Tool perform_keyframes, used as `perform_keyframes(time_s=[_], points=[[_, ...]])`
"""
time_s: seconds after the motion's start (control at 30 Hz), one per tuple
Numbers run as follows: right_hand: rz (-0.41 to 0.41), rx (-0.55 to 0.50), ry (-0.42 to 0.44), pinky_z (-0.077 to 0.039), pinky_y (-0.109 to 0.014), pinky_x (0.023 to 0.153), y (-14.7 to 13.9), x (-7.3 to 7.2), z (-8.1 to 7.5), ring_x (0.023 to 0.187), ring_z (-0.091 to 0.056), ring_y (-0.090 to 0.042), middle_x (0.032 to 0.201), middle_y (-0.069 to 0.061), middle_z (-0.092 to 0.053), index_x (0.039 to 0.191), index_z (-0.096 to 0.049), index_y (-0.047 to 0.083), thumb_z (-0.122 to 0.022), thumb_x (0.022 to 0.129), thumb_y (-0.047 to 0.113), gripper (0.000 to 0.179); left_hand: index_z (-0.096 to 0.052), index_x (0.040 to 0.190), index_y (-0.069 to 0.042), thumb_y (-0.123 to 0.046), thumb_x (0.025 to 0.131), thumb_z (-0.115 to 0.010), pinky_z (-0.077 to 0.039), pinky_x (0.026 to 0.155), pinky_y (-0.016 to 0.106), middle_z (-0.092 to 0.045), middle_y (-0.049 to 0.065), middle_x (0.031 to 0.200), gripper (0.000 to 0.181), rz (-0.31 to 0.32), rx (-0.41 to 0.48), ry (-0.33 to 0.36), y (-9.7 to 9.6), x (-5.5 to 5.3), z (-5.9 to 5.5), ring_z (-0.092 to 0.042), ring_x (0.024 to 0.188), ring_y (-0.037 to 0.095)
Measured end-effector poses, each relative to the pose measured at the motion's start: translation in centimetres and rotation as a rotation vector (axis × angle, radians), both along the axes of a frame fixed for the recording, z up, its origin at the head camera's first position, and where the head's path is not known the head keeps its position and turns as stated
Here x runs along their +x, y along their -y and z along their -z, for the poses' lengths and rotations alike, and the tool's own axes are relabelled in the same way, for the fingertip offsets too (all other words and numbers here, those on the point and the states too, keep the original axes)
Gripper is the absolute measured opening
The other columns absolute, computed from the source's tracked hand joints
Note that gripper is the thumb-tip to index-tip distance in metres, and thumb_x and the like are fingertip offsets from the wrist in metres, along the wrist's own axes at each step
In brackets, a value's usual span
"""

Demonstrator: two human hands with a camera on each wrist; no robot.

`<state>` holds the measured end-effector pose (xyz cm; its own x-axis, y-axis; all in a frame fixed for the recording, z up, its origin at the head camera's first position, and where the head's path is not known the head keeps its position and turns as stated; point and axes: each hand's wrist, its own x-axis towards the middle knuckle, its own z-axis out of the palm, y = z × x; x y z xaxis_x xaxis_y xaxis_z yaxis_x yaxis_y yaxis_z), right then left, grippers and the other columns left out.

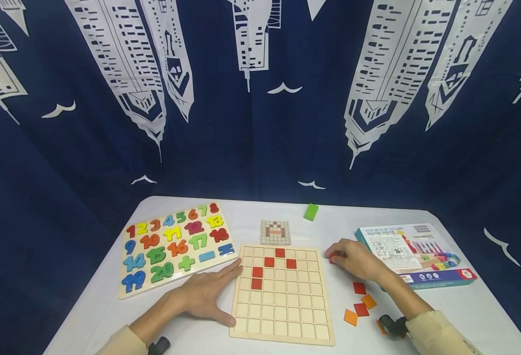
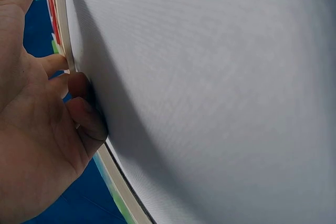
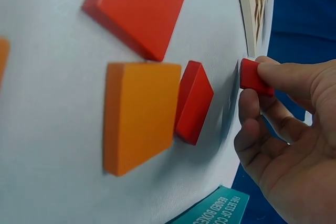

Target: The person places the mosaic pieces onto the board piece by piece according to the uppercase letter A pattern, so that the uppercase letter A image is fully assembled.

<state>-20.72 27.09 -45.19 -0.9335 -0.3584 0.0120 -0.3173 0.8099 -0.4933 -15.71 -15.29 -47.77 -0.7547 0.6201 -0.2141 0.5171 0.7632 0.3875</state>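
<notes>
A wooden grid board (image 1: 281, 314) lies at the middle of the table, with several red tiles (image 1: 257, 283) set in its upper cells. My left hand (image 1: 204, 294) rests along the board's left side, thumb and fingers spread at its edge; the left wrist view shows this hand (image 2: 39, 119) low over the white cloth. Beyond the board's right edge, my right hand (image 1: 355, 259) pinches a red square tile (image 3: 255, 77) between thumb and fingers. Behind the board lies a small pattern card (image 1: 275, 241) with a printed grid.
Loose red and orange tiles (image 1: 351, 317) are scattered right of the board, below my right forearm. A number puzzle board (image 1: 178, 261) lies at the left. At the right lies a flat box (image 1: 420, 254), and a green block (image 1: 311, 212) sits near the back edge.
</notes>
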Motion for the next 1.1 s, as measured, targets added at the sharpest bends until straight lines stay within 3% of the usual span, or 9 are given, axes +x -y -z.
perform_keyframes(time_s=[0.53,0.73,0.97,1.1], points=[[-0.032,-0.062,-0.001,-0.050,-0.029,0.074,1.3,0.4,-0.4,0.087,-0.057,-0.013,0.101,0.005,-0.071,0.107,-0.079,0.016,-0.070,0.092,0.007,0.019,-0.019,0.163,-0.028,-0.088,0.065,-0.064,-0.042,0.103,0.058,-0.004,-0.009,0.170,0.123,-0.001,-0.005,0.001,0.0,0.0,-0.1,-0.043,0.140,0.036],[-0.053,-0.130,0.070,-0.049,-0.026,0.067,1.8,0.3,-0.6,0.083,-0.058,-0.015,0.103,0.003,-0.070,0.109,-0.078,0.015,-0.069,0.094,0.011,0.018,-0.019,0.163,-0.027,-0.088,0.065,-0.065,-0.039,0.106,0.061,-0.004,-0.009,0.170,0.123,-0.002,0.002,0.009,0.0,0.0,-0.2,-0.041,0.142,0.037],[-0.053,-0.273,0.210,-0.055,-0.028,0.066,2.5,0.4,-0.7,0.078,-0.066,-0.019,0.109,-0.007,-0.068,0.116,-0.075,0.007,-0.068,0.095,0.012,0.023,-0.020,0.163,-0.027,-0.087,0.065,-0.066,-0.040,0.106,0.060,-0.005,-0.008,0.170,0.124,-0.003,0.004,0.007,-0.1,-0.1,-0.2,-0.042,0.141,0.036],[-0.053,-0.263,0.213,-0.052,-0.026,0.066,3.1,0.5,-0.8,0.080,-0.064,-0.018,0.108,-0.004,-0.069,0.117,-0.075,0.009,-0.069,0.094,0.014,0.024,-0.019,0.163,-0.026,-0.087,0.065,-0.065,-0.040,0.105,0.059,-0.004,-0.008,0.170,0.124,0.000,0.001,0.003,0.0,-0.1,-0.2,-0.042,0.141,0.036]])
